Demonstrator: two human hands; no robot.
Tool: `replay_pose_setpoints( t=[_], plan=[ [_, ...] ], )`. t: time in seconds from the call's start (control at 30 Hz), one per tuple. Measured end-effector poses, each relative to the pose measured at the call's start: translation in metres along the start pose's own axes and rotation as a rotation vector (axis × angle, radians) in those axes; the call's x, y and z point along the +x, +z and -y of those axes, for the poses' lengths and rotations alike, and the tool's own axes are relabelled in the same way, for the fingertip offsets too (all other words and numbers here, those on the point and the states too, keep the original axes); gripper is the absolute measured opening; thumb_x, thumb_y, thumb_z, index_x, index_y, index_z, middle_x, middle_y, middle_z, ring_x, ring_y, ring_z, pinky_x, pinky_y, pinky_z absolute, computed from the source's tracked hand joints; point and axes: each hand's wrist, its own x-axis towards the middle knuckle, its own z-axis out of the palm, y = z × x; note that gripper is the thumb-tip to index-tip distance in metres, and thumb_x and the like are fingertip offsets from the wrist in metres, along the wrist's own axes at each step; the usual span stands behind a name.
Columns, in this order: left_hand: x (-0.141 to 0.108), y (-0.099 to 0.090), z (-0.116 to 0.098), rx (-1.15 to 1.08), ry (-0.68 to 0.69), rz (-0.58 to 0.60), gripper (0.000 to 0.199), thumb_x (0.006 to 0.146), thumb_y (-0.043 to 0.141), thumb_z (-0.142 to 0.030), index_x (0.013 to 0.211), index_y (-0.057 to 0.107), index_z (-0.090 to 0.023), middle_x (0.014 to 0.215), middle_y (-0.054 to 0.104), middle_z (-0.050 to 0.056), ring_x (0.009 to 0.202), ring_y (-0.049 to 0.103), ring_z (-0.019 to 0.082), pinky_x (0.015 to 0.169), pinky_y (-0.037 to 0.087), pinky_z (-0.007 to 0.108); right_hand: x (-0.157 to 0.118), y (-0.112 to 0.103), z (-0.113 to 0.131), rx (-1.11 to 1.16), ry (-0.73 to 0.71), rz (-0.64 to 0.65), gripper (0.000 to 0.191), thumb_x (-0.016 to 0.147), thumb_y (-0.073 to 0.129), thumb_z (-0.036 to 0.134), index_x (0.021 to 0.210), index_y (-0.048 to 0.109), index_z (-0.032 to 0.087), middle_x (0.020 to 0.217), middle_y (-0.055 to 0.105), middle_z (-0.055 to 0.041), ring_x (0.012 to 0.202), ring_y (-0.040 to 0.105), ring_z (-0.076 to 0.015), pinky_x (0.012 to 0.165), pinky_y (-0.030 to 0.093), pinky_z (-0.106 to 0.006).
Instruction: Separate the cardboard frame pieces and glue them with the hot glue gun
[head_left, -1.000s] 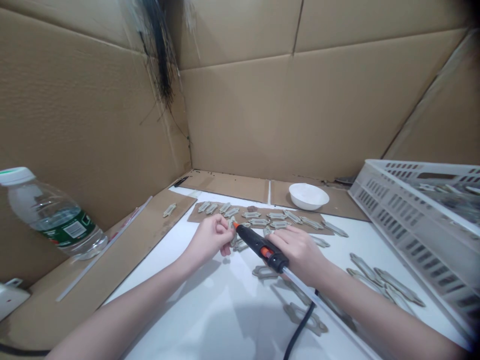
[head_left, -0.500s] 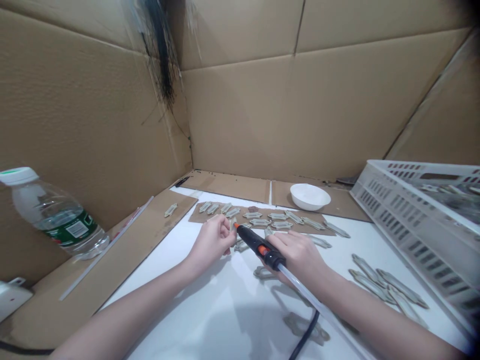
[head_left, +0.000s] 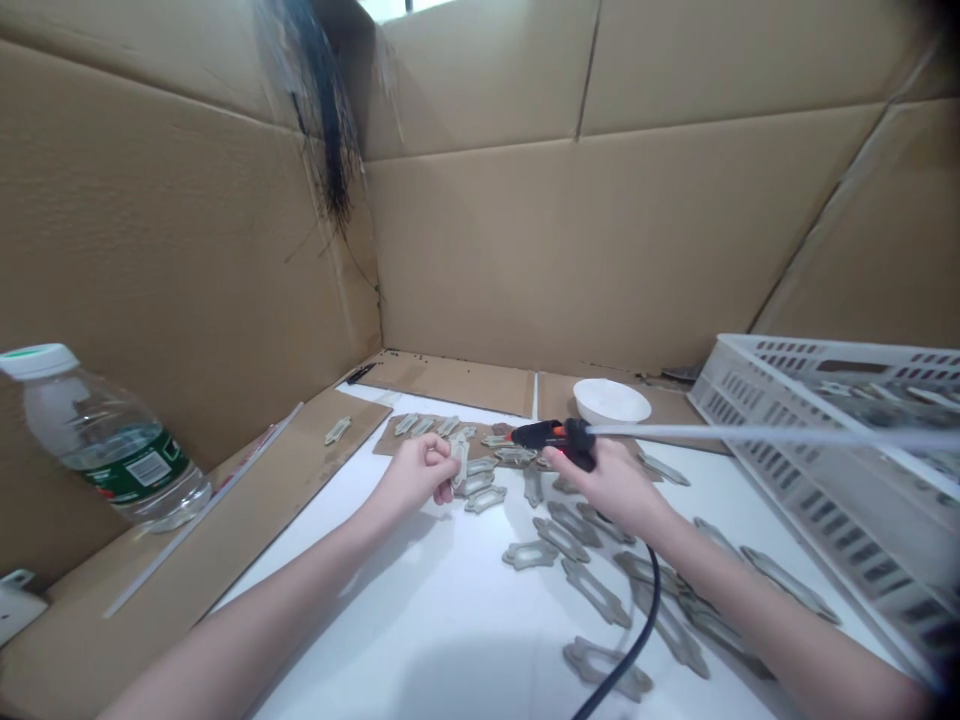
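Between the thumb and fingers of my left hand [head_left: 420, 468] is a small flat frame-shaped piece [head_left: 460, 464], pale grey-green and held upright. My right hand [head_left: 611, 482] is wrapped round a black glue gun [head_left: 541, 434] with an orange tip that points left. A long clear glue stick [head_left: 750, 434] runs out of its back to the right, and a black cord [head_left: 651, 600] hangs below. The gun's tip is over the pieces on a cardboard strip [head_left: 385, 440], apart from the piece in my left hand. Several similar pieces [head_left: 596, 590] lie loose on the white tabletop.
A white bowl [head_left: 611, 402] stands at the back. On the right is a white plastic basket [head_left: 795, 480] with more pieces inside. A water bottle [head_left: 112, 450] leans at the left, beside a cardboard strip with one piece [head_left: 338, 431]. Cardboard walls [head_left: 480, 250] surround the table.
The glue gun has swung from the piece in my left hand to the right and up, its tip now pointing left. My left hand has shifted slightly left, still holding the piece.
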Motion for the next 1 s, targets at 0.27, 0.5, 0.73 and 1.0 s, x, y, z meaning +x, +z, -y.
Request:
replay_pose_setpoints(
  t=[0.27,0.5,0.73,1.0],
  plan=[
    [0.005,-0.003,-0.001,-0.075,-0.05,-0.004,0.023,0.066,0.058,-0.033,0.065,0.042,-0.017,0.044,0.055,-0.002,0.044,0.055,0.012,0.045,0.041,0.02,0.003,-0.004,0.001,0.486,0.279,0.293,0.041,0.074,0.041,0.057,0.061,0.045,0.018,0.042,0.044,0.004,0.036,0.045,-0.0102,0.038,0.033,-0.021],
    [0.007,-0.004,0.007,0.006,-0.03,-0.004,0.022,0.064,0.059,-0.033,0.069,0.046,-0.016,0.05,0.053,-0.002,0.043,0.05,0.009,0.045,0.037,0.019,-0.001,-0.002,0.006,0.583,0.276,0.408,0.045,0.074,0.041,0.056,0.059,0.05,0.015,0.038,0.041,0.0051,0.031,0.039,-0.0068,0.034,0.031,-0.019],
    [0.006,-0.003,0.005,0.069,-0.013,-0.02,0.022,0.062,0.06,-0.03,0.072,0.046,-0.016,0.055,0.051,-0.003,0.042,0.044,0.007,0.041,0.032,0.017,-0.007,-0.004,0.017,0.585,0.286,0.455,0.044,0.075,0.042,0.055,0.062,0.057,0.015,0.036,0.041,0.0055,0.031,0.042,-0.0076,0.035,0.033,-0.019],
    [0.002,-0.001,0.003,0.121,-0.003,-0.001,0.018,0.062,0.058,-0.028,0.064,0.043,-0.018,0.054,0.054,-0.004,0.045,0.048,0.007,0.042,0.031,0.016,-0.009,-0.006,0.023,0.528,0.288,0.443,0.043,0.076,0.044,0.053,0.055,0.053,0.016,0.036,0.042,0.0044,0.032,0.041,-0.0073,0.037,0.034,-0.019]
  ],
)
